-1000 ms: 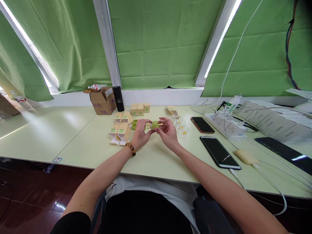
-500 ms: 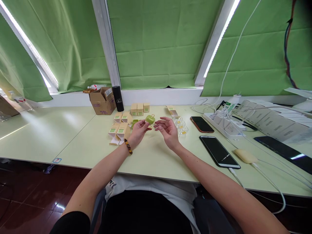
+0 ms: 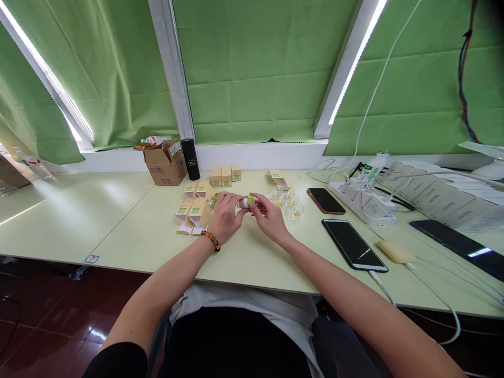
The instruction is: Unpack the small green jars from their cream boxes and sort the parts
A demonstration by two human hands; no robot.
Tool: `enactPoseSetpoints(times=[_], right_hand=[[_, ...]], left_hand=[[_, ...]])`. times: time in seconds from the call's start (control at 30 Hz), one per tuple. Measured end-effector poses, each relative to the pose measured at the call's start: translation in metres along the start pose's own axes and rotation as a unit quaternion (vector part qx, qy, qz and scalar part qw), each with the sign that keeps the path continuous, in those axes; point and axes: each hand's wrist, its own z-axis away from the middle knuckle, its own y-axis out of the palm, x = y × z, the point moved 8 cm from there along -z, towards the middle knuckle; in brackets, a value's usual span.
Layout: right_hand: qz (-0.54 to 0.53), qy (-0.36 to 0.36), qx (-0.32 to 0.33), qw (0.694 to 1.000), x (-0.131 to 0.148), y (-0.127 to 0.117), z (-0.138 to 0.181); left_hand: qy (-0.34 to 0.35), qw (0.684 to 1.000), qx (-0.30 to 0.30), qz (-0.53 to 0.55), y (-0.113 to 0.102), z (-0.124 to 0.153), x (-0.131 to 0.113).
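Above the desk (image 3: 255, 262), the left hand (image 3: 226, 214) and right hand (image 3: 270, 216) each have a fingertip grip clamped on one small green-and-white object (image 3: 246, 202), seemingly to steady it from both sides. Small cartons (image 3: 199, 211) at left and clear plastic pieces (image 3: 295, 212) at right sit apart, apparently grouped within reach.

Smooth plastic case (image 3: 247, 202); matt paper boxes (image 3: 200, 208).

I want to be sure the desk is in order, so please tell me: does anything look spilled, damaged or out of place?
Nothing looks spilled or damaged. One small box sits beyond the right hand, apart from the other small boxes on the left, so it looks slightly out of place, though it may be set there on purpose.
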Motion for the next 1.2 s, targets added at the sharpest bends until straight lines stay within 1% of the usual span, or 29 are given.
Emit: enactPoseSetpoints(times=[0.07,0.13,0.27,0.33,0.5,0.73,1.0,1.2], right_hand=[[0.023,-0.008,-0.008,1.000,0.002,-0.002,0.000],[0.022,-0.018,-0.013,0.999,0.003,-0.003,-0.001],[-0.032,-0.006,0.036,0.999,-0.002,0.007,0.000],[-0.052,0.005,0.050,0.997,-0.007,0.011,0.000],[-0.097,0.026,0.038,0.994,-0.016,0.010,-0.002],[-0.111,0.025,0.025,0.993,-0.015,0.008,-0.002],[-0.066,0.004,0.021,0.998,-0.013,0.008,0.000],[-0.047,-0.009,0.017,0.999,-0.006,0.005,0.002]], left_hand=[[0.032,0.998,0.007,-0.054,0.001,0.001,-0.005],[0.051,0.994,0.017,-0.092,0.002,0.002,-0.009],[0.075,0.988,0.040,-0.127,0.005,0.003,-0.016],[0.087,0.987,0.043,-0.127,0.005,0.004,-0.019],[0.094,0.986,0.050,-0.130,0.006,0.004,-0.021],[0.111,0.982,0.058,-0.139,0.006,0.003,-0.027],[0.127,0.979,0.089,-0.132,0.018,0.005,-0.027],[0.129,0.981,0.080,-0.118,0.017,0.007,-0.027]])
